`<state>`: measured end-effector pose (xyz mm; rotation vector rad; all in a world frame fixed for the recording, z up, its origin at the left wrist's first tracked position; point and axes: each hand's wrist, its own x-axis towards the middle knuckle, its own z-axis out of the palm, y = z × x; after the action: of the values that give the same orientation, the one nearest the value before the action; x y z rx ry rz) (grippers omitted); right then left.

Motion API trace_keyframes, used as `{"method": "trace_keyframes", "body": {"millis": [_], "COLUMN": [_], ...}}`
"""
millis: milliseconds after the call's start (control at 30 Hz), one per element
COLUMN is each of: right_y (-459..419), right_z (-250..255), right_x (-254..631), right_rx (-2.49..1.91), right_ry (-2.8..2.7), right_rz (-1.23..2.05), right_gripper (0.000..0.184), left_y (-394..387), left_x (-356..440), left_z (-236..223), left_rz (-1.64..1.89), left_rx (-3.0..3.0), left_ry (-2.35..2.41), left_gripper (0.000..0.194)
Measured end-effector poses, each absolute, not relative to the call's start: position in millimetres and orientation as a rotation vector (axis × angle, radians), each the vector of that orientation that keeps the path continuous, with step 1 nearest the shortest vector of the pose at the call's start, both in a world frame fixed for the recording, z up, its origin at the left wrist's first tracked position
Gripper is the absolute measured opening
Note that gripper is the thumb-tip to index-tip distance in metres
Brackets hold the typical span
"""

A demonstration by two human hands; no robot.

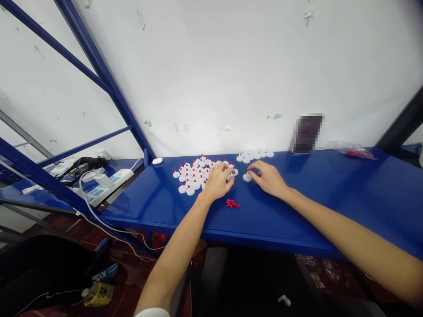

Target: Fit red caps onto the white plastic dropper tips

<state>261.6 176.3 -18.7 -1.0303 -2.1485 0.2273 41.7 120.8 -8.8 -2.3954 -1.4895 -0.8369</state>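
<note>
Many white round caps with red tips (189,171) stand grouped on the blue table, left of centre. At the right edge of that group my left hand (216,181) is curled, thumb and fingers closed around a white cap (230,177). Across a small gap, my right hand (268,177) pinches the top of another white cap (246,177), which rests on the table. A small pile of loose red tips (232,203) lies in front of my hands. Behind them, near the wall, are several white caps without red tips (256,155).
A white oval object (157,161) lies at the table's back left. Toward the right are a pixelated dark panel (308,134) against the wall and a clear bag with red pieces (358,152). Blue frame posts (112,90), a power strip (110,185) and another person's legs (49,264) are left.
</note>
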Motion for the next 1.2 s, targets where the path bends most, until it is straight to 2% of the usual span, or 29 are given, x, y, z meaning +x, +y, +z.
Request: {"method": "trace_keyframes", "body": {"millis": [367, 1200], "right_y": [170.9, 171.0], "right_z": [-14.5, -15.9], "right_x": [259.1, 255.7], "right_rx": [-1.057, -1.007], "right_ry": [-2.213, -2.217], "right_rz": [0.276, 0.350], "right_gripper": [0.025, 0.021], "left_y": [119.4, 118.6], "left_x": [43.2, 43.2], "left_z": [-7.4, -5.9], "left_rz": [-0.827, -0.838], "left_rx": [-2.400, -2.417], "left_ry": [-1.487, -1.480], "left_gripper": [0.018, 0.019]}}
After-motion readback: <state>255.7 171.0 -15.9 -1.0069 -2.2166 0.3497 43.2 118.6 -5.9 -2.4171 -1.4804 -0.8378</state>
